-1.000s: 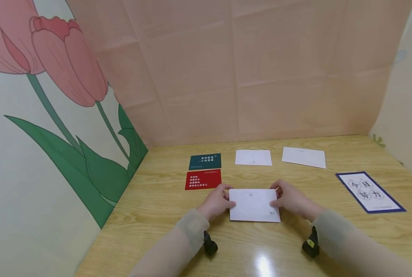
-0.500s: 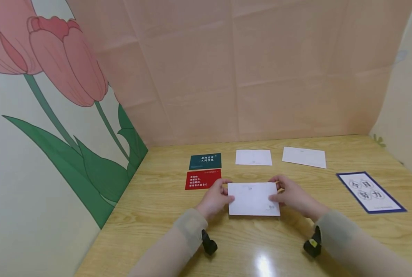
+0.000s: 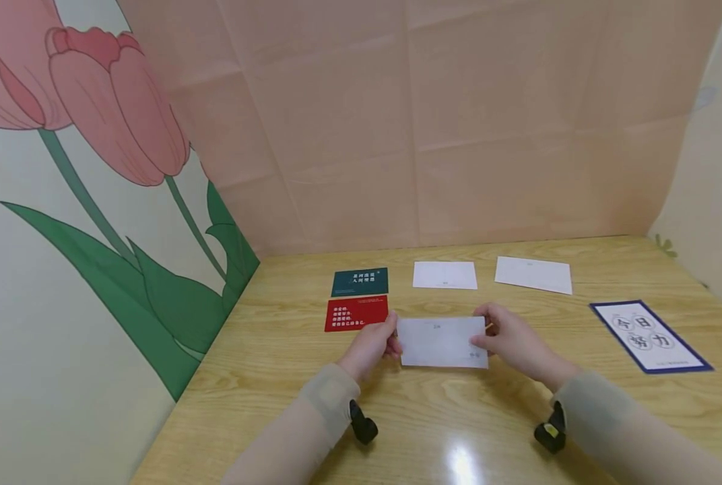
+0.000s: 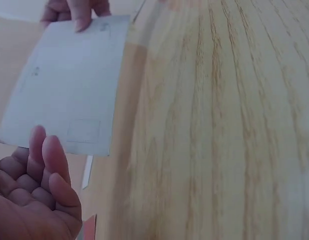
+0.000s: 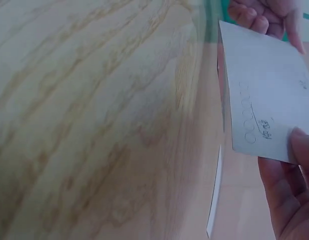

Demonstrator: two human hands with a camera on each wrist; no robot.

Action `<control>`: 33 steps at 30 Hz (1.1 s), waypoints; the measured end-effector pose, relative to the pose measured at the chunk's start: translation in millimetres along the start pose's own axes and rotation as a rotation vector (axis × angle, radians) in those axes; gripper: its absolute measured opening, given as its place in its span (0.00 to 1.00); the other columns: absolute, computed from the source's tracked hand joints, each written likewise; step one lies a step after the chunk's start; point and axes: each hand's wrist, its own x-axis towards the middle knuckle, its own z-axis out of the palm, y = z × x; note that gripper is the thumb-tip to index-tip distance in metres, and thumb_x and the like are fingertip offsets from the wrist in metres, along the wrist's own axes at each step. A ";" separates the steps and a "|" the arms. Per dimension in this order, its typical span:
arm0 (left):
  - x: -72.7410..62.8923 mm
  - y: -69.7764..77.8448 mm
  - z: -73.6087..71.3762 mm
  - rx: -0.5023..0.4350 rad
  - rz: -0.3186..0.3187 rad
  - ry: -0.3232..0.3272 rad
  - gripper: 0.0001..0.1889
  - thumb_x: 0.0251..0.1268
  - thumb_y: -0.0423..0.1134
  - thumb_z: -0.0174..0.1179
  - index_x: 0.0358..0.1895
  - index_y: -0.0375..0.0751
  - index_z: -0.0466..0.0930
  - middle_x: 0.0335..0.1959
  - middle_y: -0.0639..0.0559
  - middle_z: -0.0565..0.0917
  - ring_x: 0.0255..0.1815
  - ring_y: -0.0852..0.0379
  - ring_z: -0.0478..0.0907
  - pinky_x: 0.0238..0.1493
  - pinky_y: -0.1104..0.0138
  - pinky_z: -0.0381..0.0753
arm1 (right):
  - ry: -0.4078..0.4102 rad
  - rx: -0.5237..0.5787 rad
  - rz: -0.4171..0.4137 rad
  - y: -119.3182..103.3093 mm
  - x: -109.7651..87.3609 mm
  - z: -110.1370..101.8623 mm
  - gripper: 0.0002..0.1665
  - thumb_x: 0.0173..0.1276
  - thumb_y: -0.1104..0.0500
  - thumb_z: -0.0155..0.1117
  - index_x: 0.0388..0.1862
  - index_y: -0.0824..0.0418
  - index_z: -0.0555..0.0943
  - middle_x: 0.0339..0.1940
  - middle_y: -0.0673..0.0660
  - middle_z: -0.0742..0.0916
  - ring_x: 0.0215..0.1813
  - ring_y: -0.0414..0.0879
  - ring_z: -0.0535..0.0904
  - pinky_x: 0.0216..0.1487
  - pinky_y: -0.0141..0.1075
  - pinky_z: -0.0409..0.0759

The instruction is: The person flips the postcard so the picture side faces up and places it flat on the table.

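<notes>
A white postcard [image 3: 442, 342] with small print and a stamp box is between both hands, lifted over the table. My right hand [image 3: 509, 340] pinches its right edge, thumb [image 5: 303, 148] on the printed face and fingers behind. Beside the left edge is my left hand [image 3: 370, 347]; its loosely bent fingers [image 4: 55, 159] are right at the card's edge, and its thumb does not lie on the face. In the right wrist view the left hand [image 5: 262, 17] shows beyond the card's far end.
Behind the left hand lie a red card [image 3: 355, 314] and a dark green card [image 3: 359, 282]. Two white cards [image 3: 444, 275] lie farther back, and a blue-bordered card [image 3: 650, 337] lies at the right. A pink cloth [image 3: 409, 121] hangs behind the wooden table [image 3: 264, 377].
Both hands have raised the postcard off the table and slightly away from me, tilting it. The left thumb has come off its face, while the right hand keeps its pinch.
</notes>
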 end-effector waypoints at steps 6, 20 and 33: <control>-2.7 3.9 0.6 -0.070 -0.006 -0.012 0.35 0.59 0.72 0.47 0.40 0.39 0.78 0.36 0.47 0.85 0.38 0.49 0.83 0.47 0.62 0.79 | 0.092 -0.137 -0.125 0.8 -3.1 1.0 0.09 0.63 0.65 0.67 0.39 0.61 0.75 0.34 0.54 0.80 0.37 0.48 0.74 0.33 0.37 0.74; 1.3 2.7 4.1 -0.141 -0.046 -0.007 0.14 0.62 0.47 0.65 0.44 0.42 0.86 0.41 0.49 0.86 0.40 0.51 0.83 0.44 0.64 0.79 | 0.225 -0.191 -0.364 9.5 -4.9 7.5 0.18 0.53 0.78 0.68 0.26 0.55 0.79 0.34 0.50 0.84 0.40 0.46 0.81 0.38 0.37 0.81; -0.4 1.5 8.3 -0.164 -0.034 0.033 0.18 0.58 0.40 0.68 0.52 0.44 0.78 0.47 0.50 0.79 0.46 0.52 0.79 0.43 0.65 0.80 | 0.225 -0.484 -0.572 11.1 -3.0 0.6 0.19 0.49 0.81 0.66 0.31 0.59 0.80 0.43 0.56 0.83 0.46 0.52 0.79 0.45 0.48 0.81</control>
